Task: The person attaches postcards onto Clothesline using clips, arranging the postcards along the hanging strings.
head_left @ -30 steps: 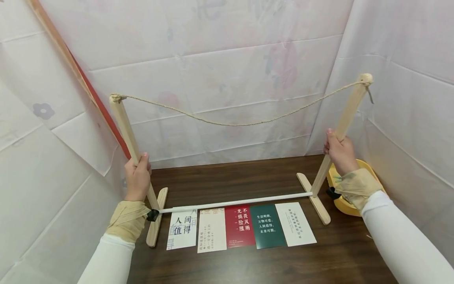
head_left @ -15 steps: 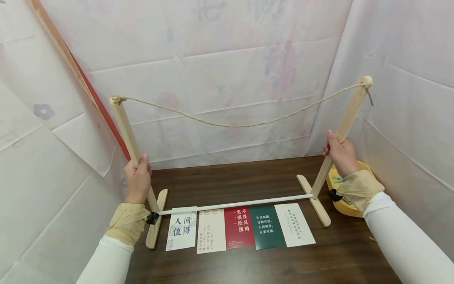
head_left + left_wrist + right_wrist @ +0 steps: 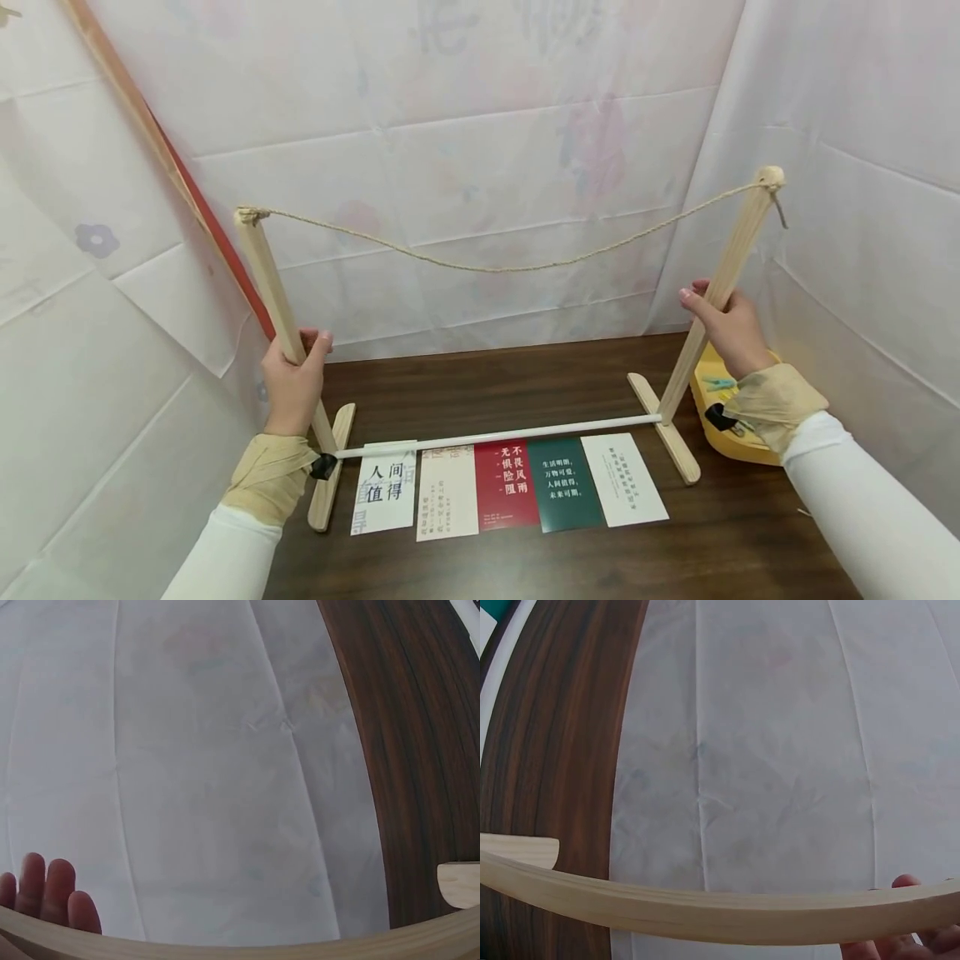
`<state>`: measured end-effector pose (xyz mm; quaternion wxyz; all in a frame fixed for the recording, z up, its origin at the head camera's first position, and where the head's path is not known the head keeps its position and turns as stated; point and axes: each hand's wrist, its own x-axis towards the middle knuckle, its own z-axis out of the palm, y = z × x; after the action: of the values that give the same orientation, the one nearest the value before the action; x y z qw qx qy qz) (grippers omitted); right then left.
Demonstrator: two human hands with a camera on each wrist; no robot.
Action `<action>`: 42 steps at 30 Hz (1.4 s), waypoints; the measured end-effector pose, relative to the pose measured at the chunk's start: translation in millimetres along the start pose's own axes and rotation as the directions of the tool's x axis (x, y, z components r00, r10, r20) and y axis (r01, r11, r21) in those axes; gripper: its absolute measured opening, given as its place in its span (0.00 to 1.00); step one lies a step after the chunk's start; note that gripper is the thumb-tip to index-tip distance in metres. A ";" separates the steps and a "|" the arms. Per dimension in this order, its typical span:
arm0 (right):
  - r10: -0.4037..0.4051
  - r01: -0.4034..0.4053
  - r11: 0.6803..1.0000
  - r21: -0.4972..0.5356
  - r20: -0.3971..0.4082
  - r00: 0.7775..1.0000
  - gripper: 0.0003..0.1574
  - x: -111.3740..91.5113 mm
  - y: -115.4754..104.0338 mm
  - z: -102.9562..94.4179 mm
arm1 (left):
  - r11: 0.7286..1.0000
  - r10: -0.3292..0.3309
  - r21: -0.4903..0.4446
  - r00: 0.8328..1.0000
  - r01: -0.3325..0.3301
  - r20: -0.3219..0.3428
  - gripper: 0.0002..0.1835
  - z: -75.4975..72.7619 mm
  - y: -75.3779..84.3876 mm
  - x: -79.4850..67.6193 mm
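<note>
A wooden stand has two posts joined by a white rod [image 3: 495,436] low down. A twine cord [image 3: 480,268] is tied between the post tops and sags in the middle. My left hand [image 3: 295,387] is at the left post [image 3: 270,279], its thumb lifted away; in the left wrist view its fingers [image 3: 58,889] extend past the wood. Around the right post [image 3: 723,287] my right hand [image 3: 735,333] lies loosely, thumb off the wood and fingertips behind it. Several printed cards, among them a red card [image 3: 506,485] and a green card [image 3: 565,485], lie in a row before the rod.
A yellow tray [image 3: 738,450] with small clothespins sits at the right, partly hidden by my right wrist. White patterned sheets [image 3: 480,183] hang behind and at both sides of the dark wooden table [image 3: 450,392]. A red strip [image 3: 217,237] slants down at the left.
Both hands have loosened from gripping the posts, their thumbs and fingers spreading. My right hand has shifted slightly to the right. The stand and cards have kept their arrangement.
</note>
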<state>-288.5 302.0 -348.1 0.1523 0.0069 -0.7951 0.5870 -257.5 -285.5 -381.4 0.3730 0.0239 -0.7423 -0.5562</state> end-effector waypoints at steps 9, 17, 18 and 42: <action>-0.029 0.031 0.999 -0.037 0.040 0.999 0.29 -4.3 -8.5 -9.2 | 0.995 0.089 0.042 0.995 -0.091 0.054 0.28 -8.4 13.2 -2.6; -0.043 0.053 0.993 -0.104 0.093 0.995 0.39 -9.0 -14.2 -18.3 | 0.980 0.188 0.065 0.982 -0.188 0.007 0.33 -18.1 21.7 -3.4; -0.046 0.056 0.993 -0.103 0.100 0.994 0.37 -9.9 -14.6 -19.5 | 0.979 0.196 0.052 0.981 -0.195 0.001 0.34 -19.2 23.1 -3.7; -0.059 0.084 0.988 -0.128 0.186 0.981 0.44 -20.9 -5.1 -37.5 | 0.873 0.481 0.152 0.871 -0.464 -0.103 0.20 -33.4 33.7 -29.9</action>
<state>-258.9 332.0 -338.7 0.1004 0.0786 -0.8429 0.5227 -203.8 -286.2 -365.3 0.5460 -0.0975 -0.7305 -0.3985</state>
